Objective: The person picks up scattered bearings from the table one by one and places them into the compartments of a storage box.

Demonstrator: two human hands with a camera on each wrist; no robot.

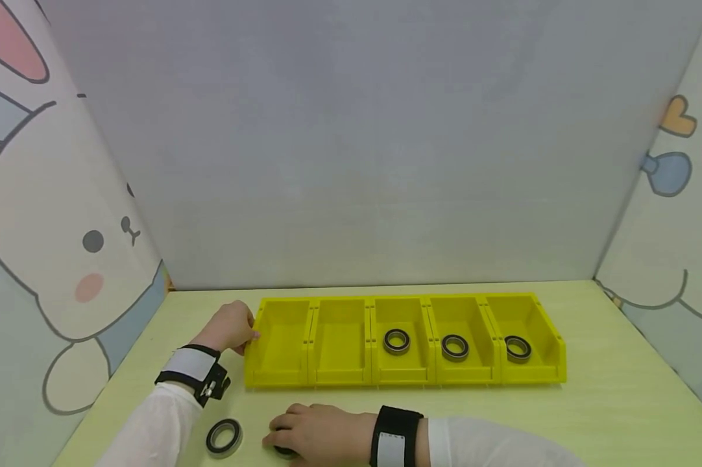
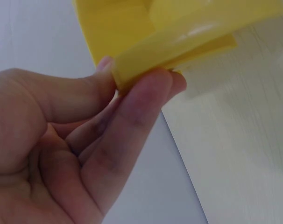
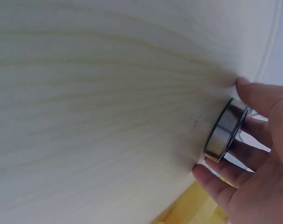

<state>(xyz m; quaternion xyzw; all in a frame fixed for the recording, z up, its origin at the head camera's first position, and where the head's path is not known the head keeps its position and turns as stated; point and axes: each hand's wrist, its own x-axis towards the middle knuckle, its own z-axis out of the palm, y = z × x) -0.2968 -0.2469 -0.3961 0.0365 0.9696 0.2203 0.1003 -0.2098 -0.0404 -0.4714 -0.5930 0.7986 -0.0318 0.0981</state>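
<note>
In the head view my left hand (image 1: 229, 327) is at the left end of a row of yellow bins (image 1: 342, 377). Its thumb and fingers pinch the rim of the end bin's wall (image 2: 146, 56), seen close in the left wrist view. My right hand (image 1: 324, 433) reaches over a ball bearing (image 3: 225, 129) lying flat on the table. Fingers spread around and touch this bearing, while the thumb shows a small gap from it. Much of it is hidden under the hand in the head view. Another ball bearing (image 1: 224, 438) lies on the table between the two arms.
One ball bearing sits in each of the three right-hand bins: a middle one (image 1: 396, 341), another one (image 1: 455, 347) and a far right one (image 1: 517, 349). The pale table (image 1: 614, 389) ends at a grey back wall (image 1: 374, 162). Cartoon-printed panels (image 1: 53, 214) flank both sides.
</note>
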